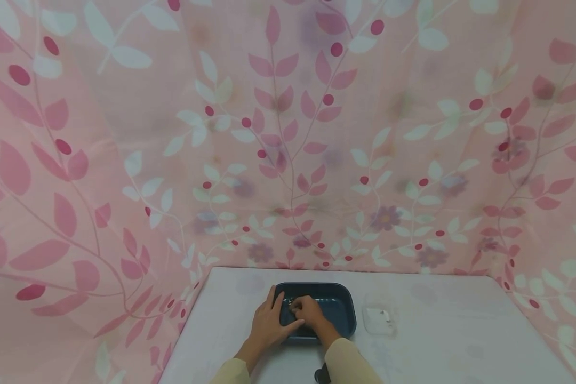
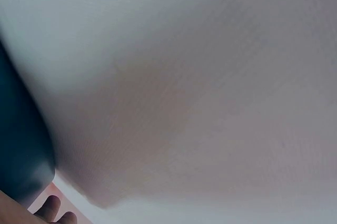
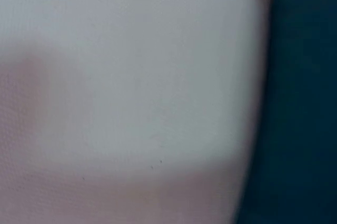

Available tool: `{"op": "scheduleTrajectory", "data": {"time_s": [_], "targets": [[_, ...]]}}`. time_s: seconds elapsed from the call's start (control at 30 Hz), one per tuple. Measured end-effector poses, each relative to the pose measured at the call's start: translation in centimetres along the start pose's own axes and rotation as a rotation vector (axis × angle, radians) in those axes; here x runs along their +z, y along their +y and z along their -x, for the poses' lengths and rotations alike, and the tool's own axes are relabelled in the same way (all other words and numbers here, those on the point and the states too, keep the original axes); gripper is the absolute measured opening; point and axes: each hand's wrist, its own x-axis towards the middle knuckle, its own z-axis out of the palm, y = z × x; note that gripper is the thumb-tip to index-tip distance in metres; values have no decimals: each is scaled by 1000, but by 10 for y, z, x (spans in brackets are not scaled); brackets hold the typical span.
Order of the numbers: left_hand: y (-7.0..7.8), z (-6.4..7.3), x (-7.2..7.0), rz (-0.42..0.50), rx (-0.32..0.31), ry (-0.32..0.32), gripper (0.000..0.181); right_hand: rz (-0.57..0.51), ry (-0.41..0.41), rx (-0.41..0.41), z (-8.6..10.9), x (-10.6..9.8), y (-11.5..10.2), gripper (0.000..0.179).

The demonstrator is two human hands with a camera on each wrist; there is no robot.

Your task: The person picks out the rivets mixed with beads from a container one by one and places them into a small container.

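Note:
A dark blue rectangular tray [image 1: 338, 309] stands on the white table. My left hand [image 1: 268, 322] lies along the tray's left side, fingers stretched forward and thumb reaching over the near part. Inside the tray, my right hand [image 1: 309, 310] has its fingers curled, pinching at a small gold-coloured piece [image 1: 292, 302] near the left end. The piece is tiny and mostly covered by the fingertips. In the left wrist view, the tray's outer wall [image 2: 23, 140] and some fingertips [image 2: 50, 208] show at the left; the right wrist view shows the wall [image 3: 300, 108] at right.
A small clear plastic box [image 1: 379, 321] with a few tiny pieces in it stands right of the tray. A dark object [image 1: 322, 374] shows by the right sleeve. Pink leaf-patterned cloth [image 1: 288, 160] hangs behind and beside the white table [image 1: 441, 325].

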Motion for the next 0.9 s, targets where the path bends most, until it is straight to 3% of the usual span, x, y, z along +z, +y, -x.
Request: {"op": "scheduleTrajectory", "data": {"time_s": [0.57,0.73,0.9], "targets": [[1,3,-1,1,0,-19,105,-16,-27,40,5,-3,-4,10],[-1,1,1,-13,4,-8,105,-26,-13,2,5,-4,-3,8],[-2,1,0,-13,1,-17,108,-61,4,-96,9,-5,-1,9]]}}
